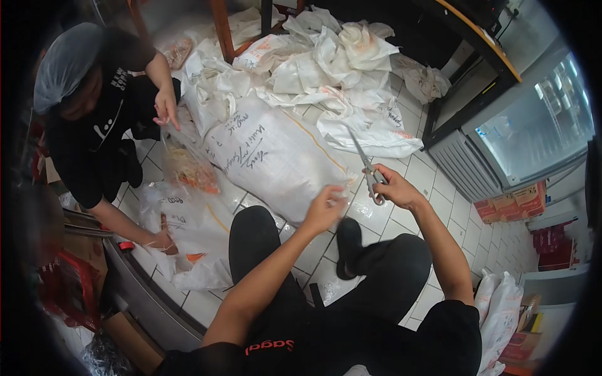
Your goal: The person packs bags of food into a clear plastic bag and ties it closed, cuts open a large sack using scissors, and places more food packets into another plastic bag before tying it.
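My right hand (390, 188) is closed round the handles of metal scissors (366, 164), whose blades point up and away from me. At the near right corner of a full white woven sack (276, 156) is my left hand (326, 208), slightly blurred; whether its fingers pinch the sack's edge cannot be made out. The sack lies on the tiled floor, with black handwriting and a yellow stripe on it.
A co-worker (94, 94) in a hair net crouches at the left, holding a clear bag of food (188, 169) above another white sack (197, 232). Crumpled white sacks (338, 62) lie beyond. A glass-door fridge (533, 125) stands right, near red boxes (511, 203).
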Available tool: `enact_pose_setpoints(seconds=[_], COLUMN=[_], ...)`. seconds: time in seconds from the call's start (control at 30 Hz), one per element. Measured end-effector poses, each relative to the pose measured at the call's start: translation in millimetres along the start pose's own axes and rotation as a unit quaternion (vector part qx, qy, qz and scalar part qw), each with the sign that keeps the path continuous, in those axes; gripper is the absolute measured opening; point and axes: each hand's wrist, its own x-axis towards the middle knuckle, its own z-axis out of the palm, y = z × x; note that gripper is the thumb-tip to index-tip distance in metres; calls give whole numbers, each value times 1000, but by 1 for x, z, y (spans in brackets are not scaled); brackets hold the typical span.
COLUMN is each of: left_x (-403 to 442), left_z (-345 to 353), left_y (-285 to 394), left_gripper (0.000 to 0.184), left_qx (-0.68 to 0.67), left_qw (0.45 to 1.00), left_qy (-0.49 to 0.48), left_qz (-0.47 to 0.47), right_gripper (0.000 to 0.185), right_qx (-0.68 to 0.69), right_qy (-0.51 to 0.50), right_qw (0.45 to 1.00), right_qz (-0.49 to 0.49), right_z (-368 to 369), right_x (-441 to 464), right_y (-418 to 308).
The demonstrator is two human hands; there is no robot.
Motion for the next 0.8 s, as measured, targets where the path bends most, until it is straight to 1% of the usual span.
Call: enact_pose_setpoints(seconds=[0.03,0.07,0.1,0.13,0.17,0.2,0.23,0.27,0.3,0.33,0.37,0.4,0.43,0.47,0.5,0.57,0.6,0.67,0.7,0.77,0.8], left_x=[7,5,2,9,18,20,24,31,38,45,52,55,58,61,59,57,55,51,52,58,65], left_z=[-7,-17,-23,-22,-16,-13,-11,-6,-6,-9,-12,-14,-17,-17,-15,-13,-10,-1,6,18,19], left_y=[-32,-60,-86,-92,-97,-101,-105,-108,-116,-125,-134,-139,-143,-147,-148,-141,-134,-122,-123,-126,-133], left_gripper=[40,40,51,62,62,70,77,69,69,62,55,55,50,45,45,38,38,30,30,21,21], left_qx=[33,41,195,338,336,345,357,398,401,422,442,446,469,492,495,536,543,512,518,625,627], left_qw=[997,997,970,917,918,907,894,876,874,868,859,857,849,839,836,821,817,850,847,767,766], left_qy=[66,56,64,78,76,99,122,136,130,148,165,159,160,163,159,148,142,88,77,79,71], left_qz=[-27,-40,-127,-196,-197,-221,-242,-235,-240,-218,-197,-204,-184,-165,-174,-126,-132,-85,-89,119,119], right_gripper=[47,49,49,50,51,50,50,49,48,47,47,49,50,56,56,66,66,77,77,88,93], right_qx=[-20,-65,-50,-48,-47,-47,-40,-6,29,50,57,80,104,127,135,132,143,100,112,-3,-4], right_qy=[20,40,48,61,72,46,45,15,-14,-19,-18,-47,-75,-82,-85,-128,-129,-144,-140,-166,-169], right_qw=[1000,996,997,997,996,997,997,998,997,997,996,994,991,987,985,979,977,984,983,986,985], right_qz=[-3,-47,-35,-13,10,45,49,62,77,54,59,55,49,53,59,85,88,28,30,25,36], right_z=[-6,-14,-11,-12,-16,-13,-12,-13,-12,-10,-11,-10,-10,-12,-13,-14,-15,-14,-17,-27,-29], right_x=[6,15,15,20,23,20,21,24,26,29,31,32,34,33,34,36,37,34,31,25,21], right_y=[11,39,69,84,96,97,110,125,138,153,167,176,183,189,198,217,229,254,261,272,271])
